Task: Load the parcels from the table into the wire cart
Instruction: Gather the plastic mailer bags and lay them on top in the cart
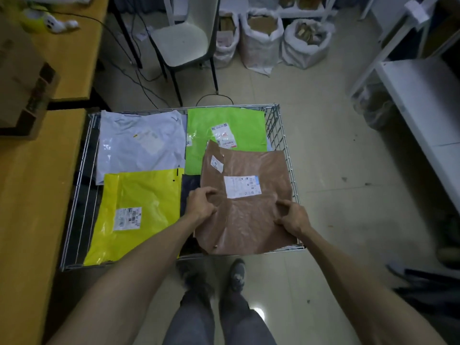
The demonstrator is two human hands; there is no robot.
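Head view: a long orange-brown wooden table runs down the left, its edge just beside the left wall of the rectangular silver wire cart. A brown cardboard box sits on the table's far part, cut off by the frame. Bare tiled floor lies open along the cart's right wall as far as a white shelf unit.

In the cart's far-left corner lies a crumpled pale grey plastic mailer bag. A bright yellow plastic mailer bag with a white label fills the near-left corner, and its far edge overlaps the grey one. A lime green plastic mailer bag lies flat in the far-right corner.

The glossy brown plastic mailer bag bears two white labels. It lies over the near-right corner, covering the green bag's near edge and reaching the near rim. The left hand pinches its left edge with curled fingers. The right hand grips its right edge beside the cart's right wall, fingers curled into the wrinkled plastic.

A dark flat parcel shows only as a strip between the yellow and brown bags. The label print is too blurred to read. Whether the brown bag rests fully on what lies beneath cannot be told.
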